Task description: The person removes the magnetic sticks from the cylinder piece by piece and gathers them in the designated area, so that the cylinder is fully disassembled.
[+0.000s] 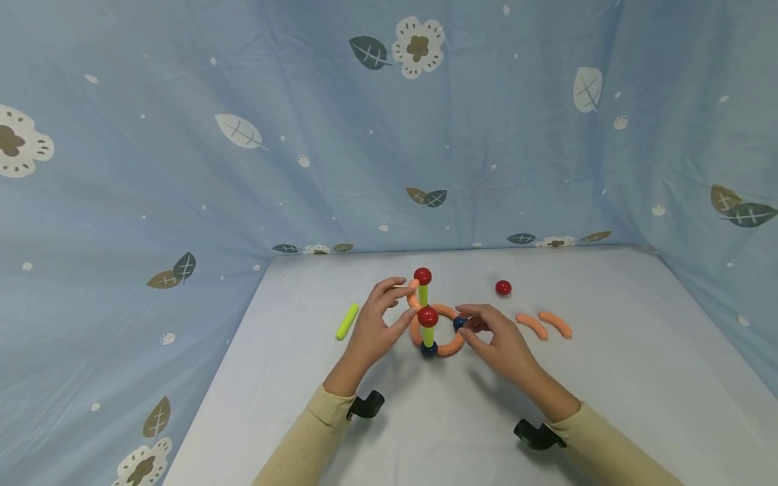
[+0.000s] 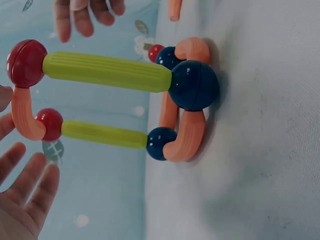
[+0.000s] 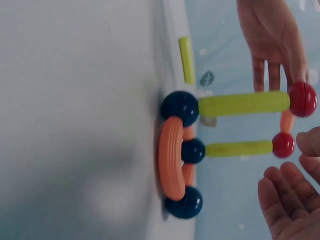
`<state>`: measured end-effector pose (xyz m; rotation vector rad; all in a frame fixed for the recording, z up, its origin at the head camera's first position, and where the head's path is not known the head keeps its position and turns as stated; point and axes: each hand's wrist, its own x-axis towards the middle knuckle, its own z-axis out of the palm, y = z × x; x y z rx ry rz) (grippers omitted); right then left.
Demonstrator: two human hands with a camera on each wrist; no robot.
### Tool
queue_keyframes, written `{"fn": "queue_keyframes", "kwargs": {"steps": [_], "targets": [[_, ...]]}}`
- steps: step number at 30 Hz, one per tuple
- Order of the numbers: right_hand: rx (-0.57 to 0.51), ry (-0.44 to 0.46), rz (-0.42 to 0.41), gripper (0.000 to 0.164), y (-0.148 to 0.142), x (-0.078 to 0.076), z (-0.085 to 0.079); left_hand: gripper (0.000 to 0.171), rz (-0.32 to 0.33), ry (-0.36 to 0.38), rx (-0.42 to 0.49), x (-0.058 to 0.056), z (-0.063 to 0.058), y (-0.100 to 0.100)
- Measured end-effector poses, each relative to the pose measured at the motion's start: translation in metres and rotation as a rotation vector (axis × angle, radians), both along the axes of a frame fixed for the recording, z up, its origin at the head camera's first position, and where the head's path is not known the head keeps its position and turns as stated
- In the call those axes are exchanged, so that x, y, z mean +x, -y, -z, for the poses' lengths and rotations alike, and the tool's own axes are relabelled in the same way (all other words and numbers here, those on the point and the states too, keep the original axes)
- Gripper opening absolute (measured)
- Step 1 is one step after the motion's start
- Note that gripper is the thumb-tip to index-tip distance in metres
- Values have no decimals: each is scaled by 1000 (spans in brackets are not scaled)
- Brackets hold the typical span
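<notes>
A small frame of rods and balls stands on the table: orange curved rods (image 1: 451, 347) and dark blue balls (image 1: 429, 349) form a ring at its base. Two upright yellow-green rods (image 2: 107, 71) rise from the ring, each topped by a red ball (image 1: 428, 317). Another orange curved rod (image 2: 25, 114) bridges the two red balls. My left hand (image 1: 375, 329) is at this top bridge, thumb tip at the nearer red ball, other fingers loosely extended. To the right of the frame, my right hand (image 1: 500, 337) hovers with relaxed fingers and nothing in its grasp.
A loose yellow-green rod (image 1: 347, 321) lies left of the frame. Off to the right are two orange curved rods (image 1: 531, 327), with a red ball (image 1: 503, 288) farther back. Patterned blue cloth (image 1: 389, 135) hangs behind the white table (image 1: 608, 378).
</notes>
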<state>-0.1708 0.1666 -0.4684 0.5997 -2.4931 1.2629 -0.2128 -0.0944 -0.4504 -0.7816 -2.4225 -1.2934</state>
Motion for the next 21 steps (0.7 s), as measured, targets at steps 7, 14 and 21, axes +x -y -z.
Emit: {"fn": "queue_keyframes", "kwargs": {"steps": [7,14,21], "targets": [[-69,9,-67,43,19,-3,-3,38,9,0,-5,-1,1,0],[-89,-11,-99,50,35,-5,-7,34,30,-17,-3,-3,2,0],[-84,-27,-65,48,47,-6,-11,30,68,-39,2,-5,3,-1]]}}
